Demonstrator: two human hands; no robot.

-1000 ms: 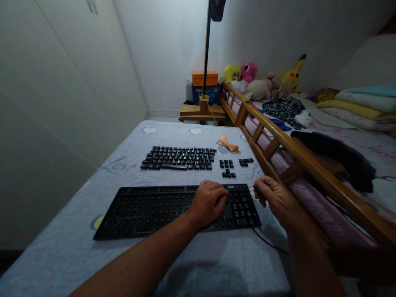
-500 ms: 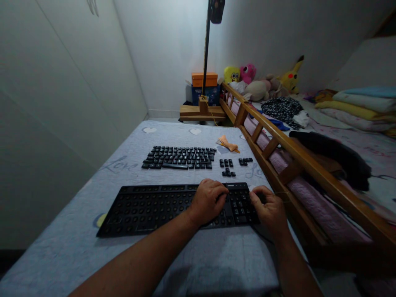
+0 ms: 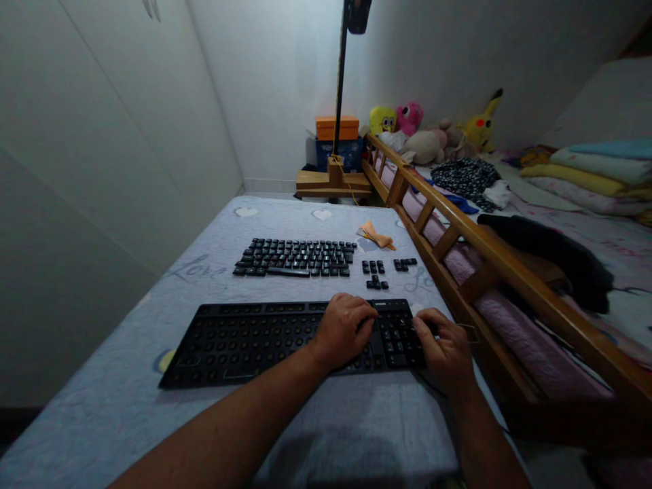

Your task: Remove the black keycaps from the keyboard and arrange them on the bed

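Note:
A black keyboard (image 3: 285, 339) lies across the cloth, most of its keycaps off and the bare key sockets showing. Keycaps remain on its number pad (image 3: 396, 343) at the right end. My left hand (image 3: 343, 329) is closed over the keyboard just left of the number pad, holding it down, fingertips partly hidden. At the number pad's right edge, my right hand (image 3: 443, 343) pinches a thin wire keycap puller (image 3: 471, 333), whose loop sticks out to the right. The fingers hide the puller's other end.
Behind the keyboard lie a block of loose keycaps (image 3: 298, 258) and smaller groups of keycaps (image 3: 373, 267). An orange cloth bow (image 3: 375, 235) sits farther back. A wooden bed rail (image 3: 458, 231) runs along the right side. A stand (image 3: 333, 176) rises beyond the cloth.
My right hand has shifted slightly, and the wire loop of the puller has turned and shows more clearly. My left hand stays on the keyboard.

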